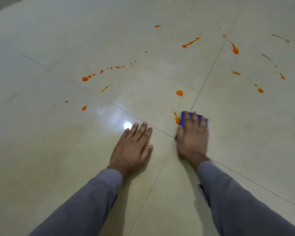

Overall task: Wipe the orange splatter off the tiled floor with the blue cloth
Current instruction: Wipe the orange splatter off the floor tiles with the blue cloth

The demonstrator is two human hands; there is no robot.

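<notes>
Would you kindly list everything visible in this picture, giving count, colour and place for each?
tiled floor: one, glossy cream with thin dark grout lines, fills the view.
orange splatter: many drops and streaks, orange, scattered across the middle and upper right; one smear touches the cloth's left edge.
blue cloth: one, blue, flat on the floor under the right hand.
light reflection: one, white, by the left fingertips.
sleeves: two, grey-lilac, lower frame.
left hand: one, flat on the floor, fingers straight.
right hand: one, pressing the cloth with straight fingers.
</notes>
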